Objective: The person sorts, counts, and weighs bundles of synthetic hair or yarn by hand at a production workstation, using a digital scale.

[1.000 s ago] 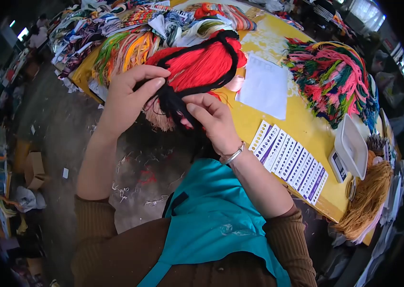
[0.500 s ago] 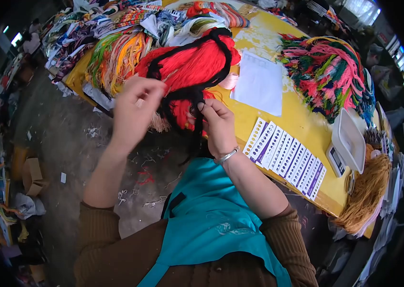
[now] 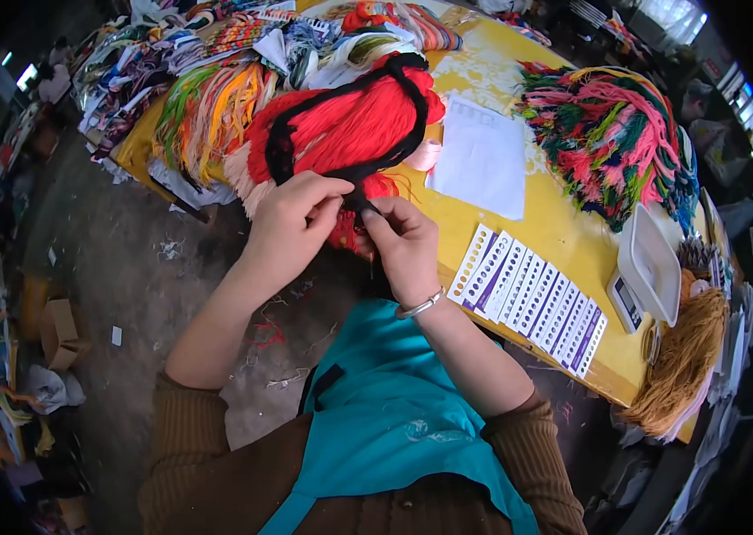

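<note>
A bundle of red thread (image 3: 341, 129) lies at the near edge of the table, with a loop of black yarn (image 3: 417, 134) draped over it. Both my hands meet at the near end of this loop. My left hand (image 3: 292, 223) is closed, thumb and forefinger pinching the black yarn from the left. Just to the right, my right hand (image 3: 405, 245) also pinches black yarn between thumb and fingers. Some red strands hang below, between the hands. The exact contact at the fingertips is partly hidden.
The yellow table (image 3: 564, 223) bears a white paper sheet (image 3: 482, 160), a pale pink spool (image 3: 424, 155), punched cards (image 3: 528, 294) and a white tray (image 3: 651, 263) by a scale. Multicoloured thread (image 3: 613, 143) lies right, brown thread (image 3: 688, 357) hangs over the edge, and more skeins (image 3: 212, 111) lie left.
My left hand has come down and right, from above the bundle's left side to the black yarn beside my right hand. The dangling black ends are drawn up. My right hand has barely moved.
</note>
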A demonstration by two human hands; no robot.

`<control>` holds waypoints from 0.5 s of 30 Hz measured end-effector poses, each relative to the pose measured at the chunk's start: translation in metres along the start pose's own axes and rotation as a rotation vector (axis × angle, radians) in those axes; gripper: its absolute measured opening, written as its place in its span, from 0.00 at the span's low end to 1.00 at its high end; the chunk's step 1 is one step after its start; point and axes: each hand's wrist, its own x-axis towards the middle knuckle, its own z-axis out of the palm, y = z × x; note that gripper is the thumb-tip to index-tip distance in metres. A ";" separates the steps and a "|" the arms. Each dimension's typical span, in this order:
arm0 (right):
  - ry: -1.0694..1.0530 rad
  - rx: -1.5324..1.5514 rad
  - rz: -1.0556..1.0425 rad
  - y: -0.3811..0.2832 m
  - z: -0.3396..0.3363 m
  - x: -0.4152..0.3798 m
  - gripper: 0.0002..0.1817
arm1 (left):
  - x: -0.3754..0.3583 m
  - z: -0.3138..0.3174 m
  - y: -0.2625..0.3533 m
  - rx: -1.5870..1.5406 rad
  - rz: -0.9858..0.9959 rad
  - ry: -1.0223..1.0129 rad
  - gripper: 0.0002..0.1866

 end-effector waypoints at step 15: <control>0.080 -0.074 -0.184 0.018 0.001 0.010 0.04 | -0.003 0.016 0.003 0.233 0.059 0.082 0.14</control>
